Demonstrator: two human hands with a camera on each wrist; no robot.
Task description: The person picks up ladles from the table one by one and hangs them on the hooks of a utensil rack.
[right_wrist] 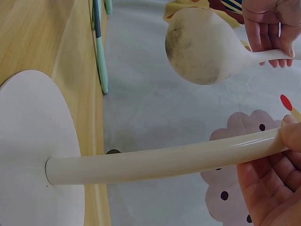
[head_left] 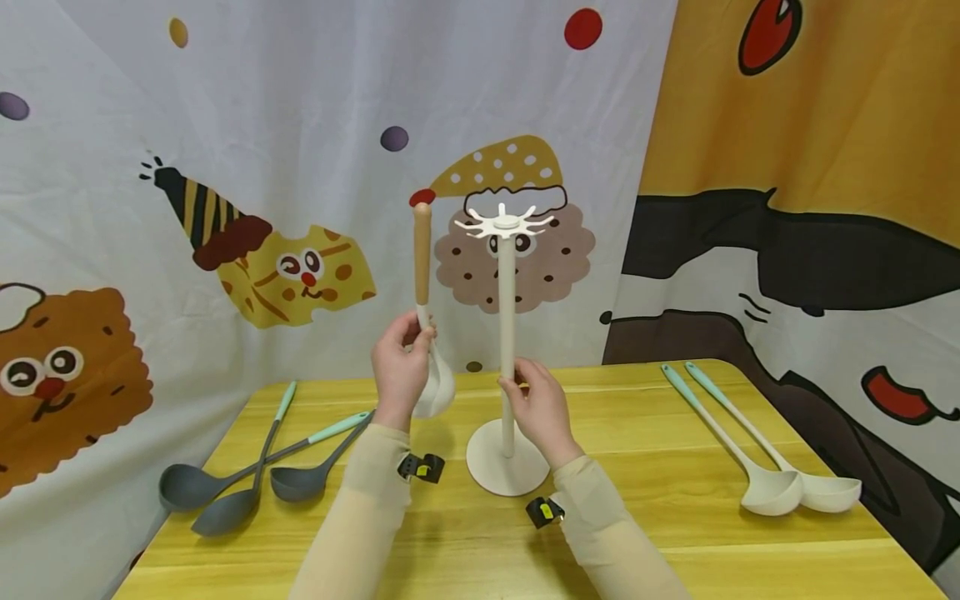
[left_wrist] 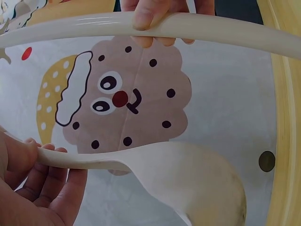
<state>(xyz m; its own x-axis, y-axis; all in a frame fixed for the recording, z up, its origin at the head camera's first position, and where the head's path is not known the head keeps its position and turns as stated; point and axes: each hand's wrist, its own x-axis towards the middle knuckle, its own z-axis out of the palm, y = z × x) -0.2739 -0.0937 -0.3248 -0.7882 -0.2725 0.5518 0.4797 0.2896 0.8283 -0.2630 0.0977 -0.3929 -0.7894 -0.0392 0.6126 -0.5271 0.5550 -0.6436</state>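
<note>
My left hand (head_left: 400, 367) pinches a white ladle (head_left: 422, 258) with a wooden handle by its neck, just below the wood. The ladle hangs upright in the air, handle up and bowl down, left of a white utensil stand (head_left: 507, 308) and apart from it. In the right wrist view dark smudges mark the ladle's bowl (right_wrist: 202, 47). My right hand (head_left: 542, 408) grips the lower part of the stand's post between thumb and fingers. The stand's round base (head_left: 487, 471) rests on the table, and a ring of hooks (head_left: 506, 221) tops the post.
Several grey ladles (head_left: 300, 483) with mint handles lie on the table's left, some crossing. Two white ladles (head_left: 772, 492) with mint handles lie side by side at the right. Behind the wooden table (head_left: 645, 542) hangs a printed cloth (head_left: 315, 67).
</note>
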